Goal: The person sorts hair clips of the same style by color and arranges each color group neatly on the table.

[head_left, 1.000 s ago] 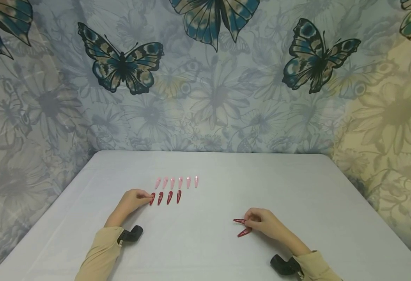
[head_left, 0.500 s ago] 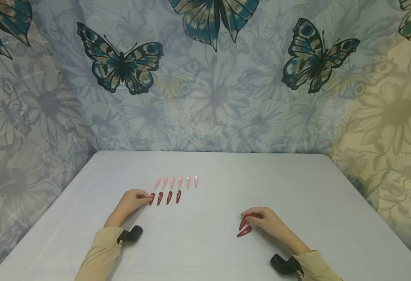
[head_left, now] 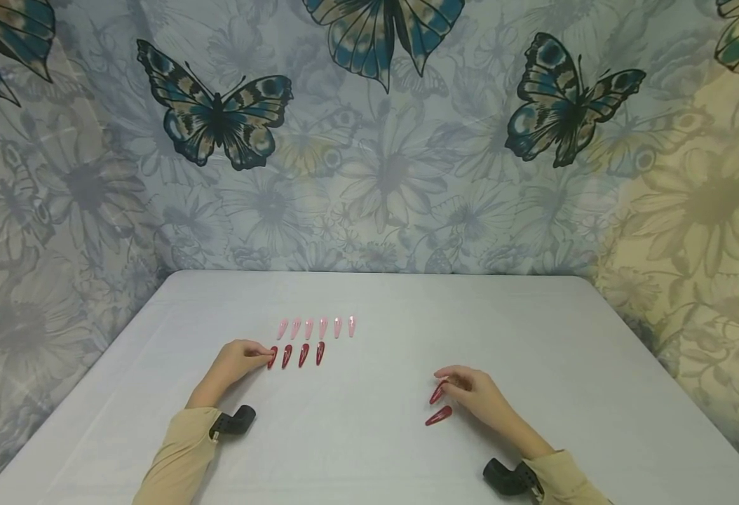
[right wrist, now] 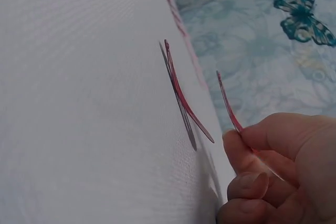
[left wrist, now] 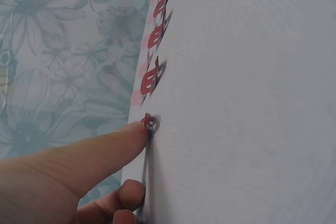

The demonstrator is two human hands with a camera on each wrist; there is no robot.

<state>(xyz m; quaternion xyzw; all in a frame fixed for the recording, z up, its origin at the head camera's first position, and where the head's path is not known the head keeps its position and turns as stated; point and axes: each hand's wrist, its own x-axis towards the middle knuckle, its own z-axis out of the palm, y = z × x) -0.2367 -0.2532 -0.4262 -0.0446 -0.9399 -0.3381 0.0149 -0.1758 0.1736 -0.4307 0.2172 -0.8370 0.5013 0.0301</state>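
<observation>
Red snap hair clips lie in a short row at the left, and my left hand [head_left: 238, 360] holds the leftmost red hair clip [head_left: 272, 358] by its edge with its fingertips. In the left wrist view that clip's end [left wrist: 150, 123] shows right at the fingertip. My right hand [head_left: 470, 389] pinches another red hair clip [head_left: 437, 393] between thumb and finger; in the right wrist view the pinched clip [right wrist: 228, 100] stands out from the fingertips. Close below it, a further red hair clip [head_left: 439, 416] lies on the white table.
Behind the red row runs a row of several pink hair clips [head_left: 309, 328]. The white-covered table [head_left: 369, 449] ends at a wall hanging [head_left: 395, 196] with flowers and butterflies. Black wrist cameras [head_left: 233, 421] sit at both sleeves.
My right hand has turned its red clip from pointing left to pointing down-left, then moved it slightly up, away from the lying clip. The left hand stays in place.
</observation>
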